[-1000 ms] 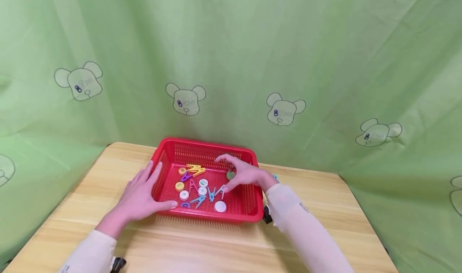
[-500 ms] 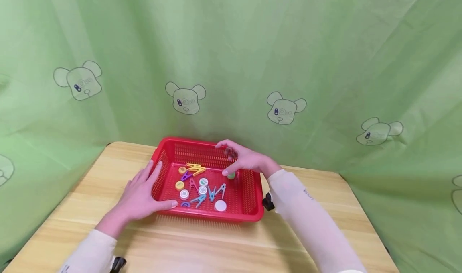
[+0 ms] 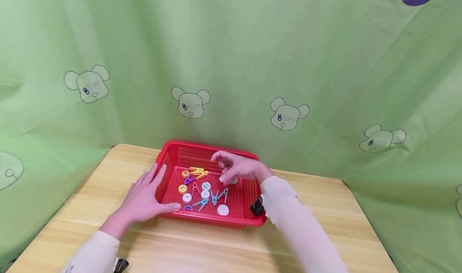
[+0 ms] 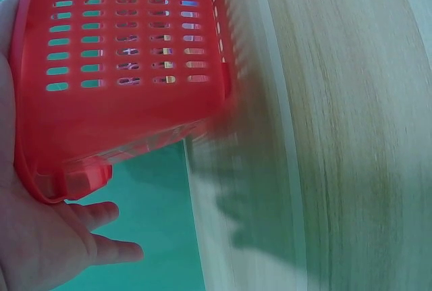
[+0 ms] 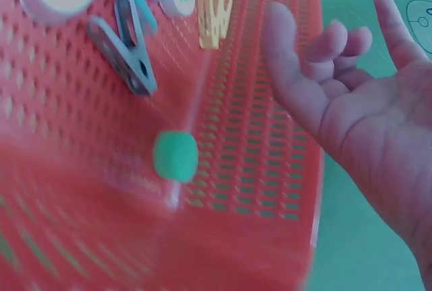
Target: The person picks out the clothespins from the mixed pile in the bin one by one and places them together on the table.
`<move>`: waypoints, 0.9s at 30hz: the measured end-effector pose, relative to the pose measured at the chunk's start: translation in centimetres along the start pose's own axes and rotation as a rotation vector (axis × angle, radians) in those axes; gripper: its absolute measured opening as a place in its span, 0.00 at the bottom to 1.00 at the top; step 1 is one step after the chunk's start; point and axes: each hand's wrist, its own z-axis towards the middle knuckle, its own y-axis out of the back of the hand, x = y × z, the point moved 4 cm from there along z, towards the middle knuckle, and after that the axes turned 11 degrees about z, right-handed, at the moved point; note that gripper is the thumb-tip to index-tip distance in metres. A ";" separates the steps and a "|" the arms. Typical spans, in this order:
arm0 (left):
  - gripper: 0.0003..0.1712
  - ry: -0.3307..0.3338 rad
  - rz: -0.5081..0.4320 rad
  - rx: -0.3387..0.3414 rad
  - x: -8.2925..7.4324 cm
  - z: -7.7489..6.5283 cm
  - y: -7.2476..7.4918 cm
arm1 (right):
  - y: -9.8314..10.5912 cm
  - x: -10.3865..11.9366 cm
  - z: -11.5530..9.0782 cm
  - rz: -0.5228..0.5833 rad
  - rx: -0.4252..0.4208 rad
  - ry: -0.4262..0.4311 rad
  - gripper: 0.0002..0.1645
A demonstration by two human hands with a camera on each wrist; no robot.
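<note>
A red plastic basket (image 3: 216, 218) holds clothespins and bottle caps. My left hand (image 3: 141, 200) rests on its left side with fingers spread, the thumb over the front rim; the left wrist view shows the palm against the basket wall. Over the basket's right half hovers my right hand (image 3: 241, 169), fingers loosely bent and nothing in them. Near it are a green cap (image 5: 176, 156) and a grey clothespin (image 5: 125, 48). Light blue clothespins (image 3: 214, 198), a pink clothespin (image 3: 195, 188), a purple clothespin (image 3: 189, 179) and yellow clothespins (image 3: 200, 174) lie further left.
Several white caps, such as a large white cap (image 3: 223, 210), and yellow caps (image 3: 182, 189) are scattered on the basket floor. The basket stands on a wooden table (image 3: 202, 249). A green curtain (image 3: 238, 64) hangs close behind it.
My right hand has lifted from the grey clothespin, rising toward the back rim, then come back lower over the basket with fingers more bent. The left hand stays on the basket; the head view shifts slightly.
</note>
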 end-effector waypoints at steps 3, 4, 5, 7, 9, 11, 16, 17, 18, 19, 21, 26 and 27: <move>0.74 0.000 0.002 -0.006 0.0 0.0 0.1 | -0.2 -1.0 0.5 0.037 0.027 -0.043 0.41; 0.75 -0.001 0.004 -0.007 0.0 0.0 0.1 | -0.3 -1.3 0.7 0.048 0.034 -0.053 0.42; 0.75 -0.001 0.005 -0.008 0.0 0.0 0.1 | -0.3 -1.5 0.8 0.056 0.038 -0.061 0.42; 0.74 0.000 0.003 -0.009 0.0 0.0 0.0 | -0.3 -2.1 1.0 0.087 0.049 -0.084 0.41; 0.74 0.002 0.004 -0.007 0.1 0.0 -0.1 | -0.3 -2.6 1.1 0.114 0.065 -0.112 0.39; 0.75 0.003 0.001 -0.005 0.1 0.1 -0.1 | -0.2 -3.0 1.2 0.136 0.083 -0.139 0.40; 0.76 0.008 0.001 -0.002 0.1 0.1 -0.2 | 0.0 -3.6 1.2 0.148 0.136 -0.207 0.45; 0.76 0.010 0.001 -0.001 0.1 0.1 -0.3 | 0.1 -3.8 1.2 0.138 0.139 -0.218 0.45; 0.75 0.012 0.000 -0.001 0.1 0.1 -0.3 | 0.2 -3.9 1.2 0.126 0.143 -0.231 0.46; 0.75 0.012 -0.001 0.000 0.1 0.1 -0.3 | 0.3 -4.1 1.3 0.113 0.144 -0.241 0.46; 0.74 0.014 0.000 -0.003 0.1 0.1 -0.3 | 0.6 -4.4 1.4 0.079 0.138 -0.252 0.46; 0.73 0.013 0.001 -0.010 0.1 0.1 -0.2 | 0.9 -4.9 1.9 -0.002 0.085 -0.264 0.41; 0.73 0.012 -0.001 -0.010 0.1 0.1 -0.2 | 0.9 -5.0 2.0 -0.020 0.077 -0.272 0.40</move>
